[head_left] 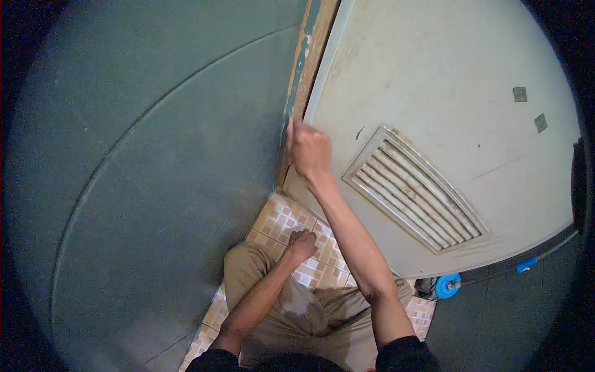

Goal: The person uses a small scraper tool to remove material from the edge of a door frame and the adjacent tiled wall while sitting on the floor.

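Observation:
My right hand [312, 147] is closed against the wooden door frame [302, 93], its thumb side along the edge where the frame meets the green wall. What its fingers hold, if anything, is hidden. On the frame the paint is chipped, with bare wood and green and white patches. My left hand [303, 244] hangs low in front of my knees, over the tiled floor [282, 214], its fingers curled. Whether something is inside that hand does not show.
A pale door [421, 80] with a slatted vent [418, 189] stands to the right of the frame. A dark green wall [180, 161] rises on the left. Near my right knee lies a round blue-and-grey object [448, 286], with a blue clip [526, 265] beyond it.

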